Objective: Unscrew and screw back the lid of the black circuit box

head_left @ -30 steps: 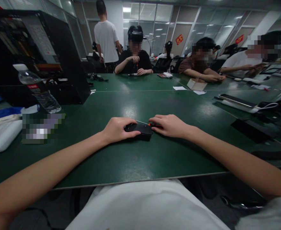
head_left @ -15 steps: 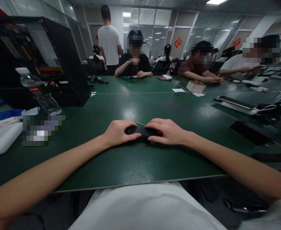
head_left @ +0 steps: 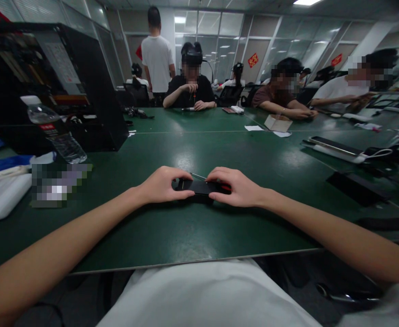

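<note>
Our left hand [head_left: 161, 184] and right hand [head_left: 238, 187] each pinch one end of a black box [head_left: 201, 186] at the green table [head_left: 199, 236], a thin metal shaft [head_left: 198, 176] just behind. Left of our grip, a bottle [head_left: 70, 149] wears a red label [head_left: 50, 128] (lettering too small to read).

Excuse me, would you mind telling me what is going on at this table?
The person wearing the camera has both hands on a small black case at the green table: the left hand grips one end, the right hand the other. A thin metal rod shows along its far side, and a bit of red shows at the right hand; whether these join is hidden. Across from them sits a person in black.
</note>
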